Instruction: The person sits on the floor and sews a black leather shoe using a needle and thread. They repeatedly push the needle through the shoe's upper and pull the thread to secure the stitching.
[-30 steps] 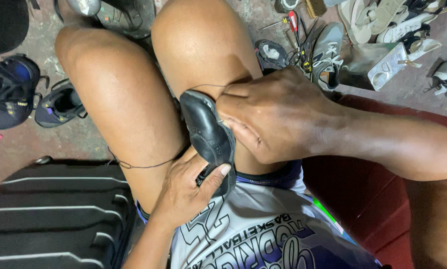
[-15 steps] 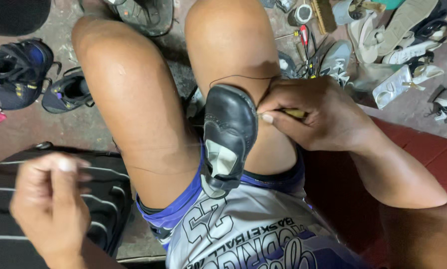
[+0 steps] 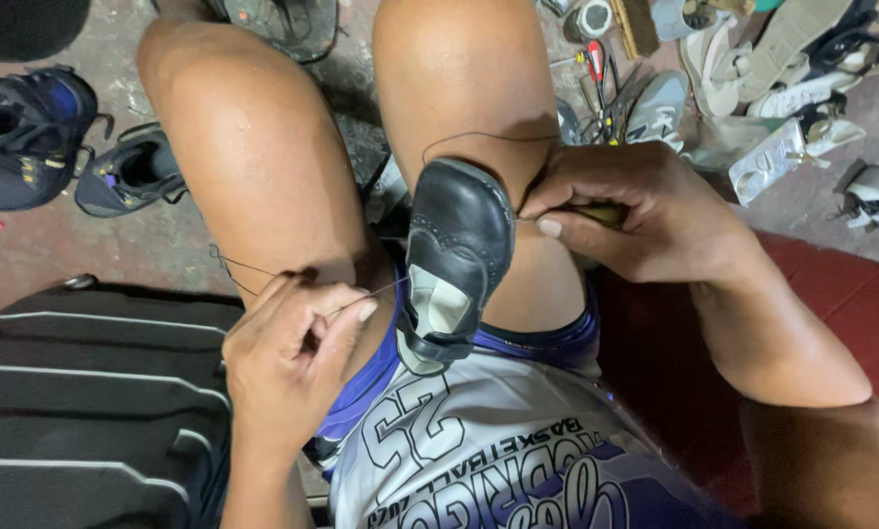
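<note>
Black shoe (image 3: 456,257) between bare thighs

Dark sneakers (image 3: 38,132) lie left of the black ribbed case (image 3: 77,392)'s far edge; pale sandals (image 3: 772,59) and hand tools (image 3: 601,83) lie far right.

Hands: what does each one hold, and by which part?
Left hand pinches the thread in its fingers; right hand grips a tool's yellowish handle beside the shoe.
</note>
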